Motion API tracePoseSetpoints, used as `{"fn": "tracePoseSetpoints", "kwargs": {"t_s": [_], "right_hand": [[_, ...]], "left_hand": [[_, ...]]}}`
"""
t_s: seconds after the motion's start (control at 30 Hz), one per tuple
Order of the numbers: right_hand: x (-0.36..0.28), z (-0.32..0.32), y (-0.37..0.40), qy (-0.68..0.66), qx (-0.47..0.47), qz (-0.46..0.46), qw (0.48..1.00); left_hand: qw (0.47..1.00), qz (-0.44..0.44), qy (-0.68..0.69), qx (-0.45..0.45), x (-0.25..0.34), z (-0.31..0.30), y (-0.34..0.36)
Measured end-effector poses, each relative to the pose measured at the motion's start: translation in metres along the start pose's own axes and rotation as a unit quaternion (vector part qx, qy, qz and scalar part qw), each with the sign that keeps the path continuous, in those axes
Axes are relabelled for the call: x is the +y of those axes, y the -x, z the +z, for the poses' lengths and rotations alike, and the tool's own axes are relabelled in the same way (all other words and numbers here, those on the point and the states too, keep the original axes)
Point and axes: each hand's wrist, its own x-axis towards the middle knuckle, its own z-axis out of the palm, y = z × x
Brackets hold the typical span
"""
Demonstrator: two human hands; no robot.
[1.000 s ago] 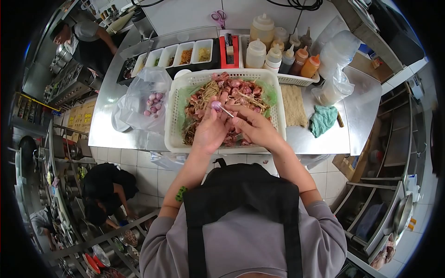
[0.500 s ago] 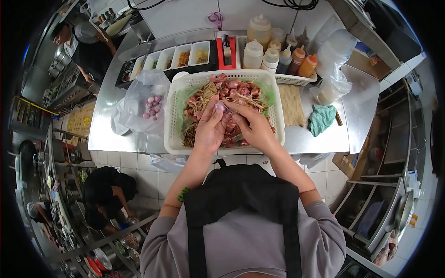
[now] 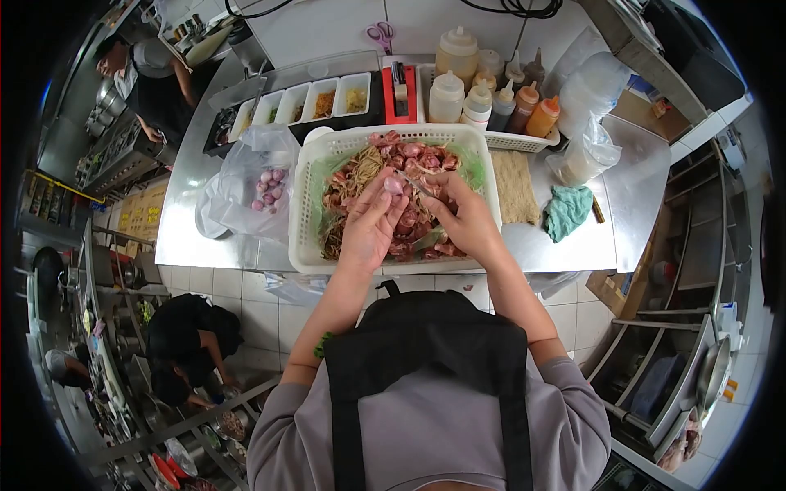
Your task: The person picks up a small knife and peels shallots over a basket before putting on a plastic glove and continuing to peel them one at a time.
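Over a white plastic basket [image 3: 304, 237], my left hand [image 3: 370, 225] pinches a pale pink shallot [image 3: 394, 187] between its fingertips. My right hand [image 3: 465, 219] is closed around a small knife [image 3: 416, 185], its blade pointing up and left, close beside the shallot. Below both hands, the basket is heaped with unpeeled shallots [image 3: 412, 150], dried stalks [image 3: 358, 182] and loose skins on a green liner. To the left, a clear plastic bag [image 3: 237, 209] holds several peeled shallots [image 3: 268, 188].
Behind the basket stand a row of ingredient tubs [image 3: 325, 100], a red holder [image 3: 399, 92] and squeeze bottles [image 3: 478, 105]. On the right lie a brown cloth [image 3: 515, 186] and a green cloth [image 3: 568, 211]. Other people [image 3: 190, 340] work at the left.
My right hand has drawn slightly right, away from my left. The knife blade and the shallot show more plainly now. A person at the far left has shifted a little.
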Motion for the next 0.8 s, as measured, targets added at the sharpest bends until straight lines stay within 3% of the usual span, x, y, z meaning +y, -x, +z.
{"fn": "tracePoseSetpoints", "kwargs": {"t_s": [0.1,0.17,0.2,0.27,0.4,0.67,0.8], "right_hand": [[-0.016,-0.002,0.005,-0.034,-0.063,0.016,0.997],[-0.015,0.003,0.007,-0.057,-0.074,-0.081,0.992],[-0.012,0.006,0.006,-0.058,-0.075,-0.081,0.992],[-0.004,0.013,0.005,-0.050,-0.032,-0.173,0.983],[-0.003,0.013,0.004,-0.045,-0.052,-0.155,0.986],[-0.005,0.014,0.003,0.001,-0.002,-0.194,0.981],[0.008,0.014,-0.004,-0.032,-0.002,-0.181,0.983]], "left_hand": [[0.999,0.007,0.041,-0.001,-0.001,-0.004,0.000],[0.999,0.018,0.034,0.025,-0.004,-0.005,0.000],[0.999,0.018,0.034,0.025,-0.005,-0.006,0.001],[0.998,0.020,0.042,0.032,-0.006,-0.008,0.002],[0.998,0.020,0.052,0.043,-0.009,-0.007,0.004],[0.997,0.031,0.025,0.063,-0.012,-0.005,0.007],[0.998,0.014,0.040,0.035,-0.013,-0.011,0.008]]}}
